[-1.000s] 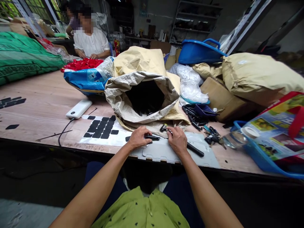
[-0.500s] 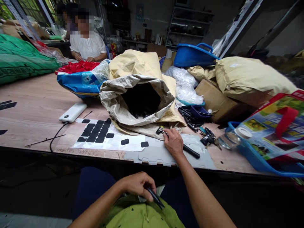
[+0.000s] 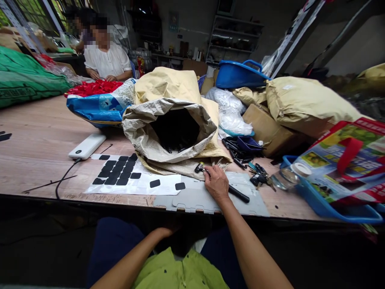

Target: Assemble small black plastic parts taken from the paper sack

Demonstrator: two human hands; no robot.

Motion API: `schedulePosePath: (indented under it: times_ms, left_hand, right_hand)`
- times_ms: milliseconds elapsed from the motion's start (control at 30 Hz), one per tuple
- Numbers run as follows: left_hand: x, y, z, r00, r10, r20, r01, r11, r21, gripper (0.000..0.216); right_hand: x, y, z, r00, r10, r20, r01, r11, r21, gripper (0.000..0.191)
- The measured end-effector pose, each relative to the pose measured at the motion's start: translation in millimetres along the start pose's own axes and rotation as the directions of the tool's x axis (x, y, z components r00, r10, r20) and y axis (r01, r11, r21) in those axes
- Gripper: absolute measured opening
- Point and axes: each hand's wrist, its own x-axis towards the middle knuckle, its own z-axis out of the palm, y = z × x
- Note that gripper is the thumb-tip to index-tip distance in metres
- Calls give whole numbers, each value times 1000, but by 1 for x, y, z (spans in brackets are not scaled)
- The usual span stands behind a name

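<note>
My right hand (image 3: pixel 217 182) is closed round a small hammer (image 3: pixel 239 194) lying on a grey sheet (image 3: pixel 255 204) at the table's front edge. The hammer's metal head points left and its black handle sticks out past my palm. My left hand (image 3: pixel 169 231) reaches into the shadow below the table edge, over my lap; its fingers and anything in them are hidden. Left of the hammer, a white backing sheet (image 3: pixel 164 191) carries rows of black rounded patches (image 3: pixel 116 175). Behind it an open woven sack (image 3: pixel 136 134) faces me, with dark pieces dimly visible inside.
Black parts (image 3: pixel 237 160) and keys (image 3: pixel 258 174) lie to the right, near a clear bottle (image 3: pixel 284 178) and a blue basin (image 3: pixel 327 206). A white power bank (image 3: pixel 87 146) with a cable lies left. Beyond, a person (image 3: pixel 106 62) sits behind red pieces (image 3: pixel 94 87).
My left hand, which held a black elongated piece above my lap, has moved forward under the table edge and out of clear sight. My right hand stays on the hammer. The view has shifted slightly.
</note>
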Motion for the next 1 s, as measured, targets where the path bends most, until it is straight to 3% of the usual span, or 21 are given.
schedulePosePath:
  times_ms: [100,133,200,233,267,300,333,400,433,467,500,567,633,800,900,1000]
  left_hand:
    - [-23,32,-13,964,-30,264,-20,983,183,41]
    - [-33,48,-23,917,-1,398,-85,976,199,42]
    - [-52,85,-52,768,121,629,-232,968,96,46]
    - [-59,105,-71,698,198,688,-258,966,-16,48]
    - [-63,123,-92,686,282,671,-268,955,-127,49]
    - [-64,139,-115,719,344,605,-282,939,-198,47]
    - [-60,153,-139,786,385,483,-313,922,-227,45]
    - [-42,170,-184,912,405,71,-391,908,-153,43]
    - [-27,174,-204,908,374,-190,-389,920,-48,41]
    - [-12,176,-220,843,314,-436,-319,946,64,39]
    - [4,175,-233,747,240,-620,-191,971,146,35]
    - [33,169,-250,572,97,-815,102,977,188,30]
    - [52,161,-257,507,-18,-862,299,941,156,28]
    - [59,149,-263,498,-108,-860,424,896,133,35]
    - [46,148,-260,505,-22,-863,356,916,185,31]
    - [25,149,-237,497,254,-830,109,930,350,30]
  right_hand:
    - [0,1,2,1000,2,1,-2,1000,-6,23]
    - [0,1,2,1000,1,2,-1,1000,-7,23]
    - [0,1,3,1000,-1,5,1,1000,-10,23]
    - [0,1,3,1000,-1,6,1,1000,-10,23]
    - [0,1,3,1000,0,6,0,1000,-10,23]
    - [0,1,2,1000,3,6,-3,1000,-9,23]
    - [0,1,2,1000,6,4,-6,1000,-7,23]
    - [0,0,2,1000,5,1,-5,1000,-2,23]
    - [0,0,2,1000,3,-2,-3,1000,1,23]
    - [0,1,2,1000,1,-6,-1,1000,4,23]
    - [0,1,2,1000,-1,-8,1,1000,5,23]
    - [1,1,2,1000,2,-8,-2,1000,5,23]
    - [1,1,2,1000,7,0,-7,1000,8,22]
    - [1,1,1,1000,11,4,-11,1000,16,22]
    - [1,1,1,1000,15,7,-15,1000,14,21]
    - [1,1,1,1000,20,10,-21,1000,12,21]
